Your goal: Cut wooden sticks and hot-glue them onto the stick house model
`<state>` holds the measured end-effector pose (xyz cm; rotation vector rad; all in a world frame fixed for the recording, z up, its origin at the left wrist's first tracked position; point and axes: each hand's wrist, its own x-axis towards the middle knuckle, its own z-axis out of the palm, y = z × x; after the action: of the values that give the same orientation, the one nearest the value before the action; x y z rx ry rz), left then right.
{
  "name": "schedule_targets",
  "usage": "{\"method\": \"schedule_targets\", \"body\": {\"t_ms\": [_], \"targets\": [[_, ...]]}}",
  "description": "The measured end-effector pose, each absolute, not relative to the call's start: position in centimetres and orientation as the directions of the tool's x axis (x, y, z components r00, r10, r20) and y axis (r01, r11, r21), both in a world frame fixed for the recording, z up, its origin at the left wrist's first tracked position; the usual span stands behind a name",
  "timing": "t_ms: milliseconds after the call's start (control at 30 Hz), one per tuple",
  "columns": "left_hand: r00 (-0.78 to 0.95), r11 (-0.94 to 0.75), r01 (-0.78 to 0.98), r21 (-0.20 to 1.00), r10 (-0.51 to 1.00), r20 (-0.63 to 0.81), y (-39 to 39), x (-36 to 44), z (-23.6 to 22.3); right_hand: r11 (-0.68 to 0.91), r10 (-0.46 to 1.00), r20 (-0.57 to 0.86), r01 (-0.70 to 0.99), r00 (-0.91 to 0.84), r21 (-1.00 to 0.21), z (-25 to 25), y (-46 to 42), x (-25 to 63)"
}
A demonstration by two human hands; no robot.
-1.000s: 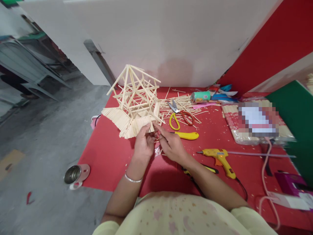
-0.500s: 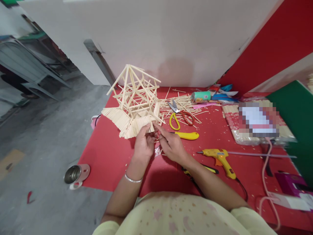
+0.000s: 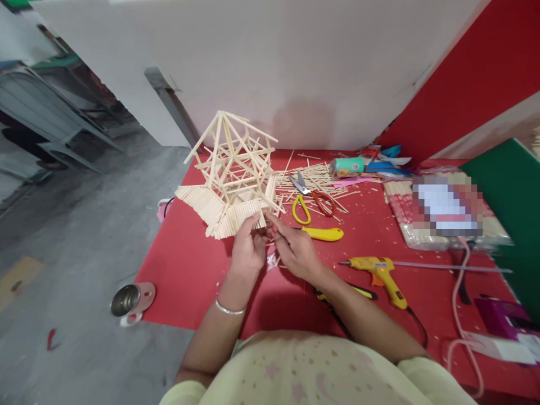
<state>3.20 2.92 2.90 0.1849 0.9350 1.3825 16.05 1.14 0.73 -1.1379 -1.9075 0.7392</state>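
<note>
A model built of pale wooden sticks [image 3: 228, 163] stands on the red table [image 3: 181, 270], with an open pointed frame on top and slatted panels [image 3: 240, 216] sloping out at its base. My left hand [image 3: 248, 247] is closed on the right end of the front panel, thumb on top and fingers underneath. My right hand [image 3: 295, 244] is closed beside it, its fingertips pinched together at the panel's edge. Whatever the right fingers hold is too small and too covered to make out. Just beyond the right hand lies a yellow-handled cutter [image 3: 323, 233], partly hidden.
Loose sticks [image 3: 312, 180], scissors [image 3: 304, 194] and a green can [image 3: 346, 167] lie behind. A yellow glue gun [image 3: 379, 273] with its cord is at right, near bagged sticks [image 3: 405, 219]. A metal mug [image 3: 131, 301] stands at the table's left edge. Yellow-black pliers [image 3: 324, 298] are under my right forearm.
</note>
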Motion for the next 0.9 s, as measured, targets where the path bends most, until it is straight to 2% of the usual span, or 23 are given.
{"method": "schedule_targets", "body": {"t_ms": [667,900], "targets": [[-0.102,0.237,-0.711,0.662,0.897,-0.431,2.9,3.1,2.5,0.424,0.900,0.317,0.432,-0.301,-0.796,0.9,1.1,16.1],[-0.075,0.240,-0.735,0.634,0.901,-0.427,2.1,3.1,1.7,0.409,0.906,0.301,0.427,-0.299,-0.807,1.0,0.9,16.5]]}}
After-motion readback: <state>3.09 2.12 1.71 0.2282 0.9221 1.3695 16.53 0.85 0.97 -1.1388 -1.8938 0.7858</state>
